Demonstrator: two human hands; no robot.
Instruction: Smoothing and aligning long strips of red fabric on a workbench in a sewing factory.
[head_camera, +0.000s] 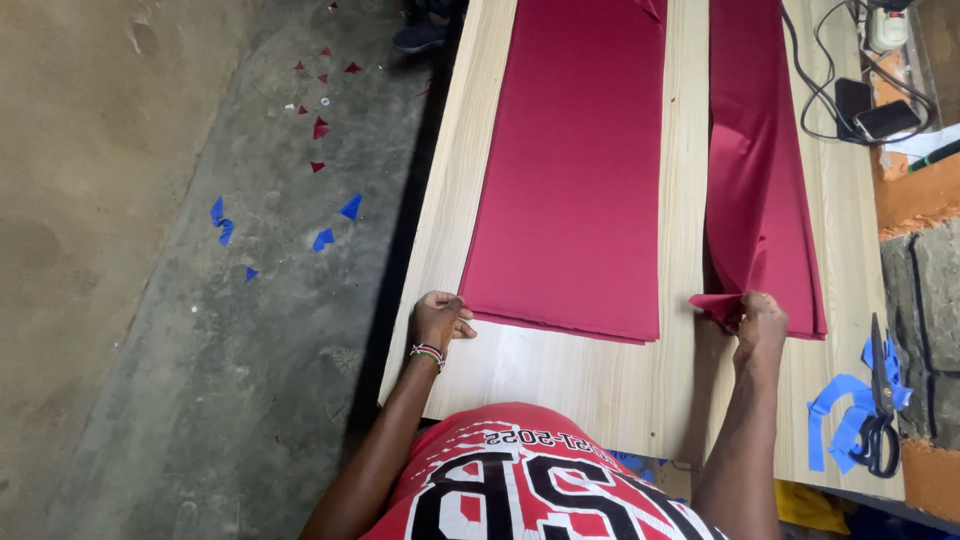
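**A:** Left hand (440, 320) noted at the near left corner of the wide crimson fabric panel (575, 170). Fingers are curled loosely, the thumb and fingertips resting against the panel's corner; whether the cloth is actually pinched cannot be told. A beaded bracelet (428, 353) is worn at that wrist.

**B:** Confirmed. The panel is laid flat on the pale wooden table (600, 385), running lengthwise away from the person, its near edge just beside the left hand.

**A:** Right hand (760, 318) is closed on the near end of the narrow crimson fabric strip (755, 170). The strip's corner is gathered and lifted slightly off the table (a fold is seen rising just above the knuckles).

**B:** The strip is set well apart from the panel, a bare band of table showing between them.

**A:** To the right, near the table edge: black-handled scissors (878, 400) lying on blue fabric offcuts (845, 410).

**B:** Far right corner: a phone (888, 118) and a black cable (815, 85), touching each other or nearly so.

**A:** On the concrete floor (150, 300) at left, blue scraps (325, 238) and red scraps (320, 128) are scattered.
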